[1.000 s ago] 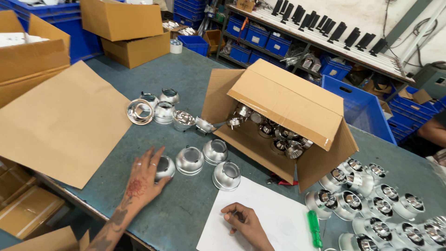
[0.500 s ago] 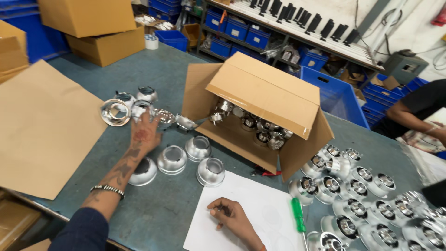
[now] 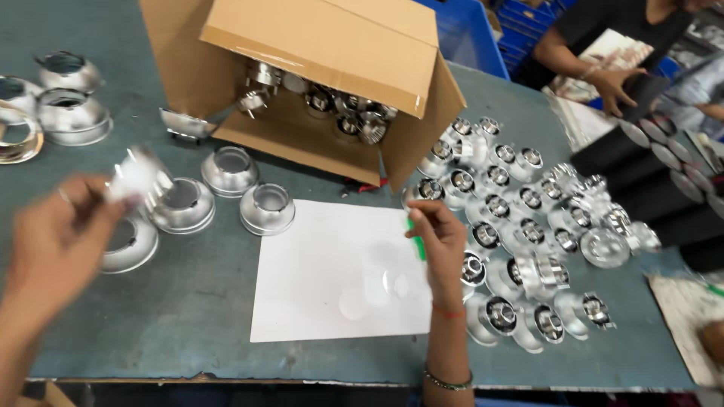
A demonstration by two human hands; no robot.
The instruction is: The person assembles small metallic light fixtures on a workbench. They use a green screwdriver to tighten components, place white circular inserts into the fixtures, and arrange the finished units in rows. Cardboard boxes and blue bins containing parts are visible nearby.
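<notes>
Head view: left hand (image 3: 53, 241) clamped on a blurred chrome shell (image 3: 139, 175) above the table (image 3: 188, 316), likely light, stiff, slick, best gripped by its rim; right hand (image 3: 441, 241) pinching a green marker (image 3: 414, 243) over paper (image 3: 332, 279).

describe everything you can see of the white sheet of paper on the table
The plain white rectangular sheet of paper lies flat and blank on the grey-green table, its near edge close to the table's front. It sits just in front of the open brown cardboard box. The right hand hovers over its right edge, beside a green marker pen. A shiny silver metal cup stands by its top left corner. Faint round shadows or marks show near its right side.
</notes>
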